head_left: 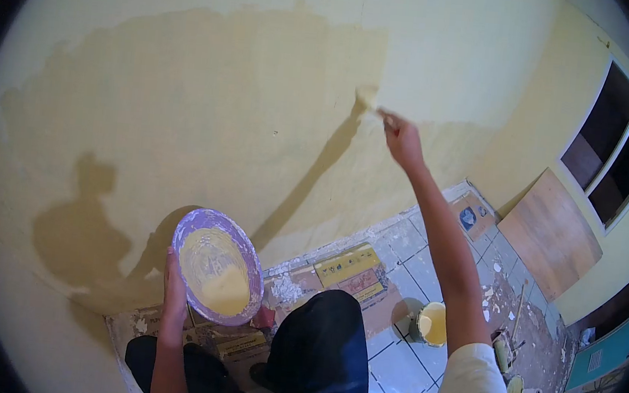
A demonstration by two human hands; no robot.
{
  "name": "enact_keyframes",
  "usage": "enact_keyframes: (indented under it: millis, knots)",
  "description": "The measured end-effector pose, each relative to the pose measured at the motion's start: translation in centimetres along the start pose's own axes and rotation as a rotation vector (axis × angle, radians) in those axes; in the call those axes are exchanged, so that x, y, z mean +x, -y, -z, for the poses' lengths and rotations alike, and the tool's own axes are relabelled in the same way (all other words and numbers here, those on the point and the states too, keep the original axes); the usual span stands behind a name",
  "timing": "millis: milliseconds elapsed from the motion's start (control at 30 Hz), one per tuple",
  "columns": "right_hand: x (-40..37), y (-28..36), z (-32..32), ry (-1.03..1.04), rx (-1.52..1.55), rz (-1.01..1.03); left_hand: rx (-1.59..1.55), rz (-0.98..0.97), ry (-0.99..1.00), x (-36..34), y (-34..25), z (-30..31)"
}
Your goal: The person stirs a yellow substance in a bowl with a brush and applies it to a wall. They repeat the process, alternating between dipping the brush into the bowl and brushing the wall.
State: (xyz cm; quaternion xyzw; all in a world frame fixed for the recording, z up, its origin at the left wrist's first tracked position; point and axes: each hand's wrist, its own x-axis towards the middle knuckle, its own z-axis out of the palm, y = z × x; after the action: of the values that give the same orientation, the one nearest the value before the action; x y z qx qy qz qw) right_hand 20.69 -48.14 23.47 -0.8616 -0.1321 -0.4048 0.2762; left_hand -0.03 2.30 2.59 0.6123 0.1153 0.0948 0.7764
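Observation:
My right hand (403, 138) is raised to the wall and closed around the handle of a paintbrush (368, 99). The bristles touch the wall (265, 80) near the edge of a darker yellow painted patch; paler wall lies above and to the right. Low on the left, my left hand (175, 289) grips the left rim of a purple bowl (186, 232). Pale yellow paint (225, 290) has pooled at the bowl's lower end and coats its inside. The bowl is tilted, and the fingers beneath it are hidden.
A bucket of yellow paint (433, 325) stands on the tiled floor (407, 377). Flattened cardboard (349, 265) runs along the wall's foot. A wooden board (553, 234) leans under the window (613, 140). Paint tins and debris lie at the right, near a teal panel (610, 350).

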Motion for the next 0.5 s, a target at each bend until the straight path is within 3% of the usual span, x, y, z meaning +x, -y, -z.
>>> enact_keyframes:
  millis: [100,200,267,367,500]
  knots:
    - [-4.8,-5.3,-2.2,0.363,-0.195,0.051,0.03,-0.023,0.015,-0.2,-0.4,0.1]
    - [-3.1,-5.9,-1.2,0.489,-0.263,0.021,0.015,-0.007,0.005,0.1,-0.3,0.1]
    - [1.4,-3.4,0.8,0.383,-0.306,-0.055,-0.01,-0.021,0.04,-0.1,-0.5,-0.1]
    - [7.1,-0.8,4.8,0.221,-0.319,0.046,-0.065,0.004,0.003,-0.6,-0.9,-1.0]
    - [8.8,1.8,9.8,-0.12,-0.048,0.018,-0.01,-0.047,0.013,-0.9,-0.6,-1.0]
